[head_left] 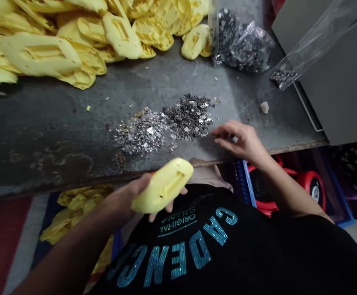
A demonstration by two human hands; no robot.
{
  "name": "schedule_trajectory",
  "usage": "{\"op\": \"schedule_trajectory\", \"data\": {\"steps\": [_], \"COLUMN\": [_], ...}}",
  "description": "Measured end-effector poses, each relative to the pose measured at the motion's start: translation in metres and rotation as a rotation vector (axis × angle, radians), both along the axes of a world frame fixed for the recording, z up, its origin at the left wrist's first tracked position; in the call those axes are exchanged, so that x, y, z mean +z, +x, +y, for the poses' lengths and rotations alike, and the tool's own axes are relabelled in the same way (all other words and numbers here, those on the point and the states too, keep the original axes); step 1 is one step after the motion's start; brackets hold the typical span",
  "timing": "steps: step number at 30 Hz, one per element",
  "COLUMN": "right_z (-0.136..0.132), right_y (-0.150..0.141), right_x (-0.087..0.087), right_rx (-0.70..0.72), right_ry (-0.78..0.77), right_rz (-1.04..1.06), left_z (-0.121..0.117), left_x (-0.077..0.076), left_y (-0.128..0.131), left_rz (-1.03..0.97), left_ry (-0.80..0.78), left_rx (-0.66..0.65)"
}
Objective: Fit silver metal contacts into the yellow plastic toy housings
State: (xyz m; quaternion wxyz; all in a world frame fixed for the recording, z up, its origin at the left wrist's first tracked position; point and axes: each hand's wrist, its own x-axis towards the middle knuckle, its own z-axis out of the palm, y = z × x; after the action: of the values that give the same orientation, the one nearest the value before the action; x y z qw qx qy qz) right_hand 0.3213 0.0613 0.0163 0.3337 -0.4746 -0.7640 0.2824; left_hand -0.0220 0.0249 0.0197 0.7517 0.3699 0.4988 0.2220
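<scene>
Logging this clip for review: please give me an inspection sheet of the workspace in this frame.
surface: worn, stained dark metal table.
job's things: heap of yellow moulded pieces at the far side; yellow piece in the left hand; two heaps of small metal bits mid-table.
clutter: clear bag of dark bits; pale lump.
grippers: left hand grips the yellow piece; right hand is open, beside the metal bits; contact unclear.
cables: nothing seen.
surroundings: grey panel at right; blue crate; red round objects; lower yellow pieces below the table edge; striped mat.
</scene>
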Motion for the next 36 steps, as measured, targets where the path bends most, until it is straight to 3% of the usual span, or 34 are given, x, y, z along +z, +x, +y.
{"op": "schedule_trajectory", "data": {"steps": [2,3,6,12,20,26,31,36], "right_z": [0.010,0.014,0.023,0.034,0.025,0.018,0.006,0.003], "right_y": [0.009,0.010,0.000,-0.013,-0.007,-0.007,-0.036,-0.066], "right_x": [-0.011,-0.015,-0.018,-0.015,-0.015,-0.019,0.007,0.028], "right_rx": [-0.127,-0.140,-0.127,-0.066,-0.047,-0.045,0.061,0.186], "right_ry": [0.061,0.069,0.072,0.042,0.014,0.043,0.176,0.268], "right_rz": [-0.155,-0.227,-0.401,-0.507,-0.415,-0.291,0.023,0.094], "left_z": [0.001,0.002,0.003,-0.004,-0.005,-0.008,-0.008,-0.010], "left_x": [0.004,0.008,0.017,0.014,0.004,-0.003,-0.004,0.000], "left_y": [0.002,0.005,0.013,0.017,0.008,0.018,0.031,0.032], "left_rz": [-0.113,-0.156,-0.229,-0.291,-0.409,-0.441,-0.573,-0.643], "left_ry": [-0.055,-0.058,-0.085,-0.180,-0.223,-0.212,-0.260,-0.269], "left_rx": [-0.029,0.018,0.210,0.298,0.277,0.294,0.231,0.218]}}
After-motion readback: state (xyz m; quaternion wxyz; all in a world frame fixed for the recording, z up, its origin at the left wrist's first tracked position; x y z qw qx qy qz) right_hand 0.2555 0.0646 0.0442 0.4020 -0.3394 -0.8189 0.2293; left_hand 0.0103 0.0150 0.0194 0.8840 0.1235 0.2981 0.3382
